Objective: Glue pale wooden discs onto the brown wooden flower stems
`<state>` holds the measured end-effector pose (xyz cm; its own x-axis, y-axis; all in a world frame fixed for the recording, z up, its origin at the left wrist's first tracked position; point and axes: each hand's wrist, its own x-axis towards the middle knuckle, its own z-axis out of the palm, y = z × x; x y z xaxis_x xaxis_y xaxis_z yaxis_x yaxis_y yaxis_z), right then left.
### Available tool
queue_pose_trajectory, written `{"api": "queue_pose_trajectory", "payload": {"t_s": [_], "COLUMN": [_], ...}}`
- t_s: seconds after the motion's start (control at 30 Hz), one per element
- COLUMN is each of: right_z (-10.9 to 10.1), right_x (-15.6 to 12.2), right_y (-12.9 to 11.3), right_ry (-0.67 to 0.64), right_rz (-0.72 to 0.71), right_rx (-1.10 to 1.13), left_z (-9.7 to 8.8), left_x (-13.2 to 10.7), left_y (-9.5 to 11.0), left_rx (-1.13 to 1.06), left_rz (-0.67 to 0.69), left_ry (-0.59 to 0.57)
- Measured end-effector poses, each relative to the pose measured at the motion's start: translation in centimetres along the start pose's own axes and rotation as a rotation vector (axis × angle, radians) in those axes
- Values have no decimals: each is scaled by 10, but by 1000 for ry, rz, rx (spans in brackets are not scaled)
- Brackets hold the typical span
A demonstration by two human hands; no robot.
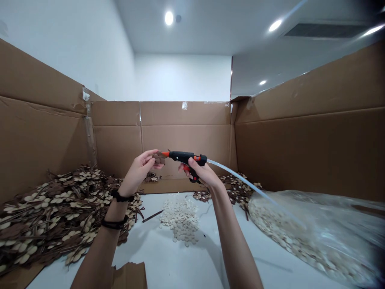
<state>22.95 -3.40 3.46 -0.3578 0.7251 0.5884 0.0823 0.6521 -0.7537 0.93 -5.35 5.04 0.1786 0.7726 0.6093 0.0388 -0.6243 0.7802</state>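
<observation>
My right hand (201, 171) grips a black and orange hot glue gun (183, 157), held up above the table with a clear glue stick (240, 180) trailing from its back. The orange nozzle points left and meets a small brown piece (158, 157) pinched between the fingers of my left hand (141, 168). Both hands are raised in front of the far cardboard wall. Two dark bands circle my left wrist.
Cardboard walls (309, 148) surround a white table (186, 261). A big heap of brown stems with pale round pieces (54, 212) lies at the left. A small pile of pale discs (180, 218) sits in the middle. A clear plastic bag of discs (315, 233) lies at the right.
</observation>
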Motion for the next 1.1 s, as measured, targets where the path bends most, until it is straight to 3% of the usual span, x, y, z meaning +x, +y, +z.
{"api": "queue_pose_trajectory", "payload": {"t_s": [0.37,0.77,1.1], "right_z": [-4,0,2], "right_x": [6,11,10], "right_y": [15,20,15], "right_ry": [83,178,160], "right_rz": [61,86,72], "right_rx": [0,70,76], "left_z": [0,0,0], "left_x": [-1,-4,-4], "left_y": [0,4,3], "left_rx": [-62,-55,-63], "left_rz": [-79,-40,-42], "left_ry": [-16,-46,-39]}}
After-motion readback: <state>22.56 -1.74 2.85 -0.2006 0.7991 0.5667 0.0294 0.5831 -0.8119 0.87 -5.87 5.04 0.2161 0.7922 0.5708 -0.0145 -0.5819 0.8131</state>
